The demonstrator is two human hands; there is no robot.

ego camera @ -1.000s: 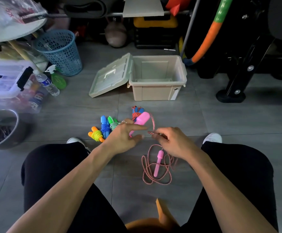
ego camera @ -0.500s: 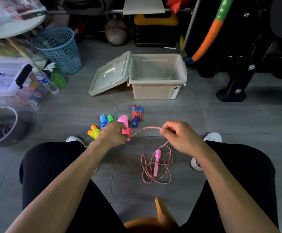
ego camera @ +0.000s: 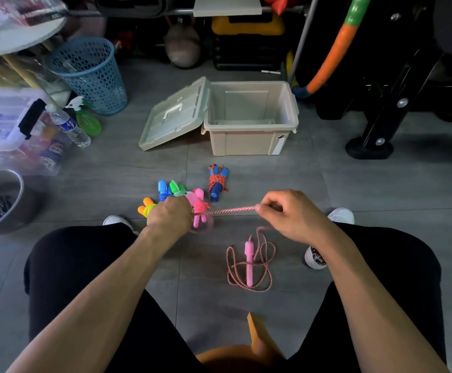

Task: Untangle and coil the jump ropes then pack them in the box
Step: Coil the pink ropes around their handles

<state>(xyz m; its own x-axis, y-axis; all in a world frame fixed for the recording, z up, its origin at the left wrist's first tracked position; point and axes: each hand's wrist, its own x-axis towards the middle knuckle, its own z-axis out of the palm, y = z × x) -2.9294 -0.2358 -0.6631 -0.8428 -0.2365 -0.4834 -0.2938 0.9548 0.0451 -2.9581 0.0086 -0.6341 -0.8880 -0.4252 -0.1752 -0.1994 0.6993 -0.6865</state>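
Pink jump rope (ego camera: 229, 210) runs taut between my hands: left hand (ego camera: 169, 215) grips its wrapped handle, right hand (ego camera: 289, 215) pinches the cord. It looks light, limp and grippy; loose coils sit at 6 o'clock. I'd hold near the handle.

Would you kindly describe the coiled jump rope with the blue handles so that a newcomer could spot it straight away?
Start at the open beige plastic storage box on the grey floor. Just in front of it, nearer the person, lies the bundled jump rope with blue handles. It sits apart from the row of bright bundles by the left hand, and only it has red cord wound round two blue handles.
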